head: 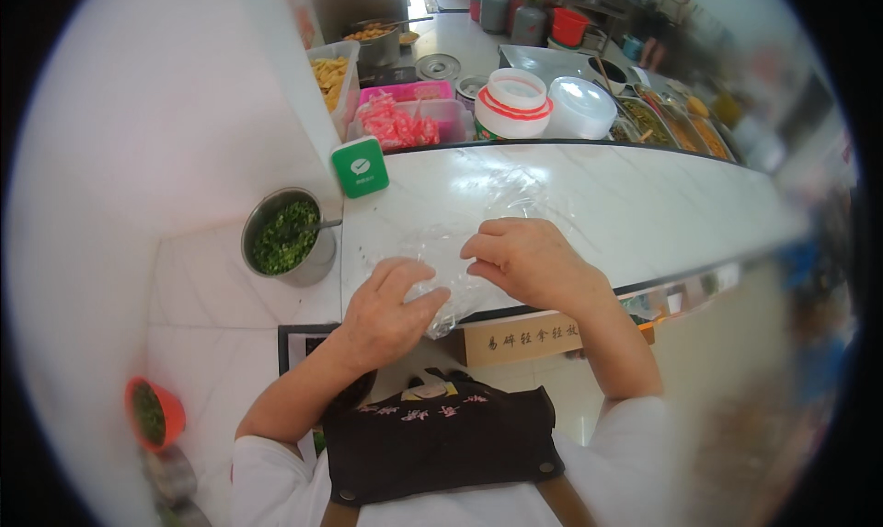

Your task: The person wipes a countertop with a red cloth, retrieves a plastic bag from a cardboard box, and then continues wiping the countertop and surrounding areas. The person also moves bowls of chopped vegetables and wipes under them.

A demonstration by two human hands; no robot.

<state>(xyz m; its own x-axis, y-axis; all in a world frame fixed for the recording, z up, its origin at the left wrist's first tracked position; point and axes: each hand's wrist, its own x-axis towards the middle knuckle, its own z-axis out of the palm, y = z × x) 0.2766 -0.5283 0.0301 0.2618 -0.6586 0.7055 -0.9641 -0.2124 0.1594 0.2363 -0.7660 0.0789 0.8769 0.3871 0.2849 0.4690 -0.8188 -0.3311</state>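
Observation:
Clear plastic film or thin bags (455, 289) lie crumpled at the near edge of the white marbled counter (641, 210), and more of the same plastic spreads beyond my hands. My left hand (390, 313) is over the left part of the plastic, thumb and fingers bent around it; whether it pinches the plastic is hard to tell. Above the plastic's right side hovers my right hand (528, 261), its thumb and forefinger near each other; a thin sheet between them cannot be made out. A steel pot (303, 265) of chopped greens with a spoon stands left of my left hand.
Beside the wall stands a green payment sign (361, 168). Behind the counter's far edge are a tub with red bundles (397, 123), white plastic tubs (514, 106), stacked clear lids (583, 110) and food trays (690, 130). A red bowl (165, 413) sits lower left. A person (666, 27) is far back.

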